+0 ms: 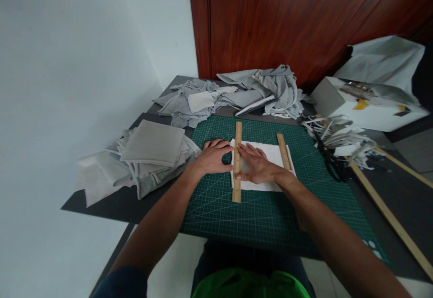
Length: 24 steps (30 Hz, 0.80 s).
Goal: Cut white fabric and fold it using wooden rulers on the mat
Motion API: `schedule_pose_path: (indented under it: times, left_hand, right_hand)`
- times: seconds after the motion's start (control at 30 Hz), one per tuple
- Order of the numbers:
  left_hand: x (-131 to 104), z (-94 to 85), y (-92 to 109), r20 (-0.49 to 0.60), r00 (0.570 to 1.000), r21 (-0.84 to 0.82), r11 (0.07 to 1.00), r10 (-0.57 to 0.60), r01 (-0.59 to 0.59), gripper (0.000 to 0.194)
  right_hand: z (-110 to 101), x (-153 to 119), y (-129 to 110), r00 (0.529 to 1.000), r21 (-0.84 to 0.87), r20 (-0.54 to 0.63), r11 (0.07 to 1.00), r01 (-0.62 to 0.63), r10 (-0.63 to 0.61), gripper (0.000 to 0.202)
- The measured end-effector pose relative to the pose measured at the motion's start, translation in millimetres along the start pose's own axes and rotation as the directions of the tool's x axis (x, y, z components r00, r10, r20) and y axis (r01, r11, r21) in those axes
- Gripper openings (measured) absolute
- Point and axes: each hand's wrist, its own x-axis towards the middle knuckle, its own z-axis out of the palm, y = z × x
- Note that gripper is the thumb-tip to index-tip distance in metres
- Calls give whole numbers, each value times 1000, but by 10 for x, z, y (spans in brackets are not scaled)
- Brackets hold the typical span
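A white piece of fabric [269, 153] lies flat on a green cutting mat [216, 207]. Across its left part stands a wooden ruler [238, 194], roughly upright in the view. My right hand [259, 168] rests on the fabric, its thumb and fingertips pressing on the ruler with the fingers stretched out. At the fabric's left edge is my left hand [214, 157], thumb and forefinger apart and their tips close to the ruler. A second, shorter-looking wooden ruler [283, 150] lies over the fabric's right part, its lower end near my right wrist.
Stacked grey and white cloth pieces [154, 142] sit at the left. Heaps of grey fabric [267, 86] lie along the back. To the right are black scissors [331, 165], a bundle of pale strips [348, 137], a long wooden stick [389, 216] and a white box [368, 104].
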Motion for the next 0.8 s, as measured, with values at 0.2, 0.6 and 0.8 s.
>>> schedule_pose_path:
  times: [0.2,0.6,0.8]
  left_hand:
    - [-2,-4,15,0,1000,6,1000,2,-2,62]
    - [13,11,36,10,1000,27,1000,-8,8,62]
    - [14,19,41,-4,1000,20,1000,-10,10,62]
  right_hand:
    - [-3,4,-2,1000,-10,3,1000,-10,10,123]
    - [23,23,70,1000,29,-5,1000,-7,7,127]
    - [34,28,89,1000,29,-15,1000,8,-8,126]
